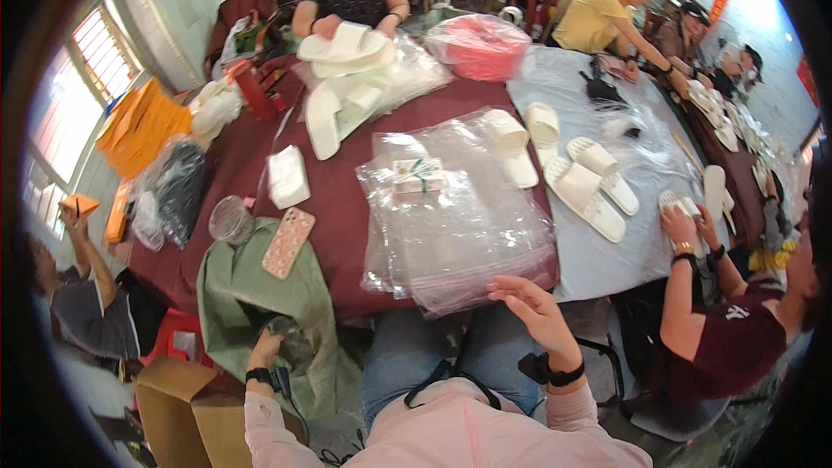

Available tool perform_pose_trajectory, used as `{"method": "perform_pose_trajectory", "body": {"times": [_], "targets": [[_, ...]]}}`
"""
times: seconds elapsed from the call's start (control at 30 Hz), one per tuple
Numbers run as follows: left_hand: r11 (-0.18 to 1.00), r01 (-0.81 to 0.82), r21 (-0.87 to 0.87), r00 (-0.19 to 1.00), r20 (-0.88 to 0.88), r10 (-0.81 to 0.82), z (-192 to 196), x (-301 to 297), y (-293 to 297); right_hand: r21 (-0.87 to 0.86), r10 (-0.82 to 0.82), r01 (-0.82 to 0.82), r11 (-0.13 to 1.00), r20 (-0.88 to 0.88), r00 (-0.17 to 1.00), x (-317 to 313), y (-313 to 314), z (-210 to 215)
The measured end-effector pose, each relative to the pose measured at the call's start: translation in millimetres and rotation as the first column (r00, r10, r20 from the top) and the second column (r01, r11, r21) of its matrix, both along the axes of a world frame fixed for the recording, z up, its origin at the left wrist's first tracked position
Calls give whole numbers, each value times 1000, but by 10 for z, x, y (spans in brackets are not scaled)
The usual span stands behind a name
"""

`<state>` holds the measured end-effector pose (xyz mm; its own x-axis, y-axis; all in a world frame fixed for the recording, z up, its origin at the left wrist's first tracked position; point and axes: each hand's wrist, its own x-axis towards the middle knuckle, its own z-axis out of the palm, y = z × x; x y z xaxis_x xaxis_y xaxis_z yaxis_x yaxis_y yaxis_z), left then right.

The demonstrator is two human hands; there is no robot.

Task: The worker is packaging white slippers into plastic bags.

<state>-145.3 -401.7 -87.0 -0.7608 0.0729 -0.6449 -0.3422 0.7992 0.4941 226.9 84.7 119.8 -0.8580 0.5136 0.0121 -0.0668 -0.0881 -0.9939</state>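
Note:
My right hand (539, 316) is open at the table's near edge, its fingers stretched beside the lower right corner of a stack of clear plastic bags (468, 234). A small white box with a green print (418, 176) shows among the bags. Low on the left, my left hand (267, 348) is closed at the mouth of a green sack (251, 282); something greyish and see-through shows by its fingers, too unclear to name. Past the bags lie white slide slippers, one (511, 152) on the dark red cloth and several, such as this slipper (585, 201), on the grey cloth.
A patterned phone (289, 243), a clear cup (231, 219) and a tissue pack (287, 177) lie left of the bags. Across the table a person handles white slippers (347, 48) beside a red bundle in plastic (478, 46). People work at the right. A cardboard box (169, 390) stands lower left.

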Motion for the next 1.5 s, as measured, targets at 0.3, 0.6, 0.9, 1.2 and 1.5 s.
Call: {"method": "perform_pose_trajectory", "body": {"times": [0.3,0.6,0.9,1.2,1.5], "targets": [[932,100,-348,508,-788,-349,1158,495,1727,744,-384,226,629,45,922,-312,323,-733],[711,693,-117,256,-882,-395,1199,912,3111,978,-780,147,147,23,625,-505,713,-1115],[735,643,-215,385,-739,-553,950,947,3874,964,-817,121,237,130,562,-563,591,-1398],[606,731,-315,98,-830,-549,1076,323,4589,922,-760,326,208,-57,647,-443,627,-1500],[539,749,-385,137,-707,-694,1393,84,5218,934,-779,292,207,-23,627,-430,641,-1494]]}}
